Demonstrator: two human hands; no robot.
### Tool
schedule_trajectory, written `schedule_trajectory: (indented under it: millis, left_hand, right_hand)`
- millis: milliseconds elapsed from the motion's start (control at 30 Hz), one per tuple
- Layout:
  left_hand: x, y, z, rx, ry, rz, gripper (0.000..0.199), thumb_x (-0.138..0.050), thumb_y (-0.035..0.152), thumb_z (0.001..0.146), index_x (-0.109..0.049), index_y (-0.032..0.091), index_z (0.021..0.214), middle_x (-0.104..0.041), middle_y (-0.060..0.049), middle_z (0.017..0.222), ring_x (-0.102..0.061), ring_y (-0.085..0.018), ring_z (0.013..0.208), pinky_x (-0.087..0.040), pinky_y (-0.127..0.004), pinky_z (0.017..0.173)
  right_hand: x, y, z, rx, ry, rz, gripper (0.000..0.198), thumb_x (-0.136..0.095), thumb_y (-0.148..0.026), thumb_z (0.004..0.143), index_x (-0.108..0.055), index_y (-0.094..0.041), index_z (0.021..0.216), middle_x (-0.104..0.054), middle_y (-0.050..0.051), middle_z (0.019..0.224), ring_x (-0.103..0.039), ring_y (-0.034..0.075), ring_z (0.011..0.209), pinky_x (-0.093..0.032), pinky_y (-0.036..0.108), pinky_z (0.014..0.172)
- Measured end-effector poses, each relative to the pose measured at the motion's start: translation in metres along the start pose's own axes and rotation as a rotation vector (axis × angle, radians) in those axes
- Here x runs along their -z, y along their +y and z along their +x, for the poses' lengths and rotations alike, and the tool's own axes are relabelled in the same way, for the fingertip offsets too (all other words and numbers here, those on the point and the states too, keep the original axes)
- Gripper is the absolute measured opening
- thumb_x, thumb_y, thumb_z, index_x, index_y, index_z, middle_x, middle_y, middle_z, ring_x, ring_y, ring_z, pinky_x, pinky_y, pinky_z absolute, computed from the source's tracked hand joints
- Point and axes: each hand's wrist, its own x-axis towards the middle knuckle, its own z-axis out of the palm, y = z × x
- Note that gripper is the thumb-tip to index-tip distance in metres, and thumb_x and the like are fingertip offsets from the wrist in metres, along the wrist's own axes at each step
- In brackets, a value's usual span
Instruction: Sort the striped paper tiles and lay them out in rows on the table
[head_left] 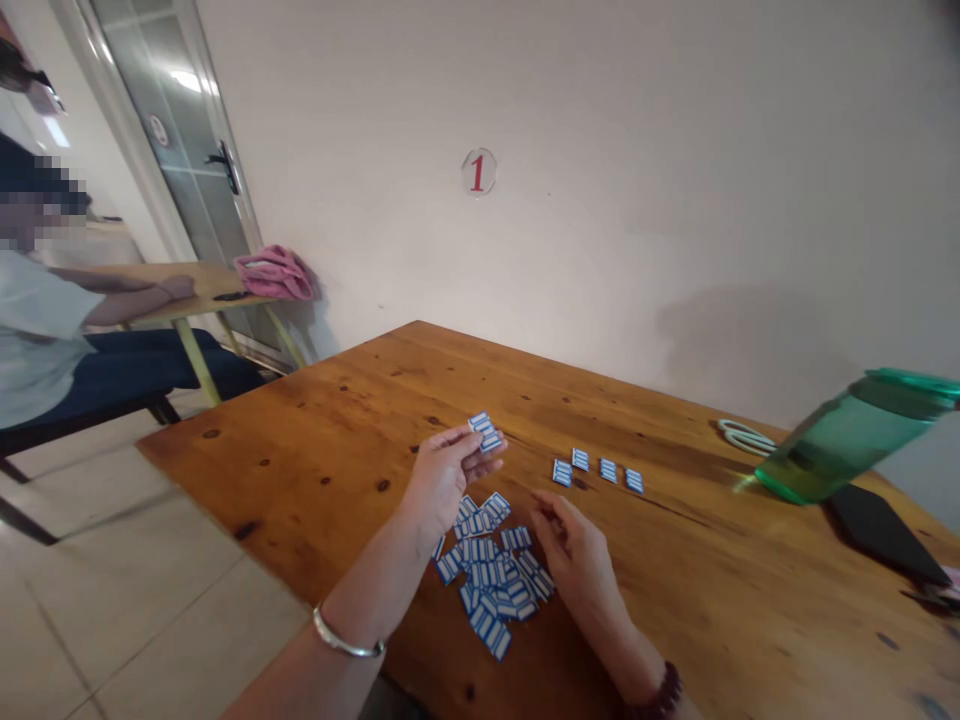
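My left hand (442, 475) is raised over the wooden table, its thumb and fingers closed on small blue-and-white cards (484, 432); how many it holds is hard to tell. Below it lies a loose, overlapping pile of similar cards (491, 575). Beside the pile's right edge is my right hand (577, 545), fingers loosely bent, thumb apart from them, with nothing visible between them. Farther forward and right, several cards or small stacks (608, 469) lie spaced apart in a rough row.
The wooden table (300, 480) meets a pale wall. At right, a tilted green bottle (847, 440) stands by a dark flat object (885, 535) and a coiled white cable (746, 437). A person (45, 320) sits at another table at left, near a pink cloth (276, 272).
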Motion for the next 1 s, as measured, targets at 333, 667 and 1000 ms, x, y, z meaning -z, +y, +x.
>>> schedule_trajectory:
  millis: [333, 667, 1000]
  left_hand:
    - [0.056, 0.005, -0.052, -0.174, 0.166, -0.022, 0.023, -0.076, 0.02, 0.056, -0.061, 0.012, 0.071, -0.072, -0.007, 0.069, -0.068, -0.021, 0.069, -0.053, -0.028, 0.062]
    - [0.09, -0.006, -0.069, -0.269, 0.281, 0.06, 0.023, -0.077, 0.026, 0.052, -0.067, 0.014, 0.069, -0.071, -0.002, 0.067, -0.066, -0.019, 0.066, -0.053, -0.027, 0.064]
    - [0.099, -0.011, -0.069, -0.306, 0.266, 0.097, 0.023, -0.076, 0.028, 0.056, -0.067, 0.015, 0.072, -0.071, -0.003, 0.07, -0.066, -0.019, 0.071, -0.053, -0.026, 0.065]
  right_hand:
    - [-0.007, -0.034, -0.005, 0.201, -0.194, -0.225, 0.016, -0.045, -0.016, 0.083, -0.059, -0.019, 0.088, -0.061, 0.005, 0.085, -0.054, 0.019, 0.082, -0.042, 0.029, 0.073]
    - [-0.048, -0.094, 0.014, 0.315, -0.604, -0.69, 0.013, -0.052, -0.021, 0.079, -0.063, -0.015, 0.084, -0.063, 0.008, 0.092, -0.054, 0.022, 0.092, -0.042, 0.031, 0.075]
    - [-0.066, -0.103, 0.021, 0.213, -0.669, -0.765, 0.02, -0.054, -0.012, 0.072, -0.064, -0.011, 0.089, -0.065, 0.014, 0.094, -0.06, 0.025, 0.089, -0.045, 0.032, 0.069]
